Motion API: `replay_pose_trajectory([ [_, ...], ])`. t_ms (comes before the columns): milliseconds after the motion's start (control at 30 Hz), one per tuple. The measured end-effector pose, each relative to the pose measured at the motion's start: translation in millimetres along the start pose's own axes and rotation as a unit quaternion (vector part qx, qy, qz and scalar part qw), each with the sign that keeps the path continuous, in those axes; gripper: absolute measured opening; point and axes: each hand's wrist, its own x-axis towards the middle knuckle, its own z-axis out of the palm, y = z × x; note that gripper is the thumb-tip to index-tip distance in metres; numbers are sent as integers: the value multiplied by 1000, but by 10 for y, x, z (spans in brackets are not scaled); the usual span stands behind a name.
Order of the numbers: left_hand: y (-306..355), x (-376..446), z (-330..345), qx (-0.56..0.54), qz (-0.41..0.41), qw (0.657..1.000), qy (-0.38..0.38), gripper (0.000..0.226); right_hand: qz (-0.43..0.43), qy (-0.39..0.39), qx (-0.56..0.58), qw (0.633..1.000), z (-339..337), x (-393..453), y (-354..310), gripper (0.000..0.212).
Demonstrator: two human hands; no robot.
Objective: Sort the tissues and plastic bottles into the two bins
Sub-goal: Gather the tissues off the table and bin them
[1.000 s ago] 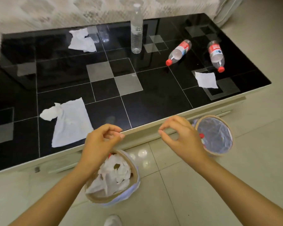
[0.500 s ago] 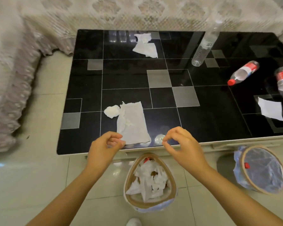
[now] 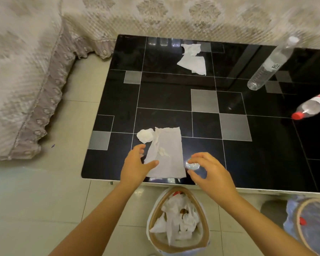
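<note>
A flat white tissue (image 3: 166, 154) with a crumpled wad (image 3: 145, 135) at its far left corner lies near the front edge of the black tiled table (image 3: 266, 154). My left hand (image 3: 137, 164) hovers open over its left edge, thumb resting on or just above the paper. My right hand (image 3: 209, 170) hovers open just right of it, holding nothing. Another tissue (image 3: 192, 60) lies at the back. A clear bottle (image 3: 270, 65) stands at the right, and a red-capped bottle (image 3: 312, 107) lies beside it. A tissue-filled bin (image 3: 177, 242) stands below the table edge; a second bin (image 3: 303, 226) sits at the right.
A sofa with a lace cover (image 3: 26, 80) runs along the left and back of the table. Pale floor tiles (image 3: 44, 200) surround the bins.
The view has swung left and closer. Both hands moved forward from over the bin to the front tissue and spread their fingers.
</note>
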Motion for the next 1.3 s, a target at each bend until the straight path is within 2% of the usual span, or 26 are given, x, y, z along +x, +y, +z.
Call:
replay_pose_trajectory([
  [133,45,282,228,189,50,980,22,101,6,-32,-7,999,-47,104,134,23],
  [300,3,465,541,355,127,926,-22,120,25,-61,4,998,107,247,262,30],
  [400,-80,508,655,394,129,909,-46,120,37,-81,2,996,204,353,250,37],
  [467,-80,576,638,441,141,884,-60,108,46,-83,-3,996,249,443,258,38],
  [533,-91,632,598,441,158,879,-87,88,61,-83,4,995,284,530,259,36],
  [633,-85,712,497,387,174,896,-131,57,84,-72,31,993,354,647,273,32],
  [700,-39,757,410,397,200,881,-162,41,102,-65,48,991,412,717,254,29],
  [767,26,800,324,413,226,865,-174,37,114,-53,63,990,467,776,229,28],
  [833,94,893,194,408,262,865,-130,35,119,-28,77,990,500,837,178,24],
  [900,106,1022,37,404,305,862,-30,32,129,-5,92,987,519,886,133,20],
  [967,34,1181,-71,376,310,872,49,30,143,5,99,985,544,924,102,21],
  [1000,16,1246,-120,357,291,886,53,30,146,7,100,984,558,941,87,21],
  [1033,-3,1294,-148,330,261,907,38,34,148,7,100,984,573,957,72,21],
  [1100,-73,1335,-136,282,208,936,-19,56,151,7,99,984,604,985,34,21],
  [1133,-119,1333,-114,289,213,932,-41,70,150,8,97,984,622,1002,13,22],
  [1200,-201,1303,-52,343,255,902,-62,87,144,12,91,985,654,1044,-19,23],
  [1300,-294,1315,46,402,316,858,-39,80,139,5,83,987,687,1123,-37,26],
])
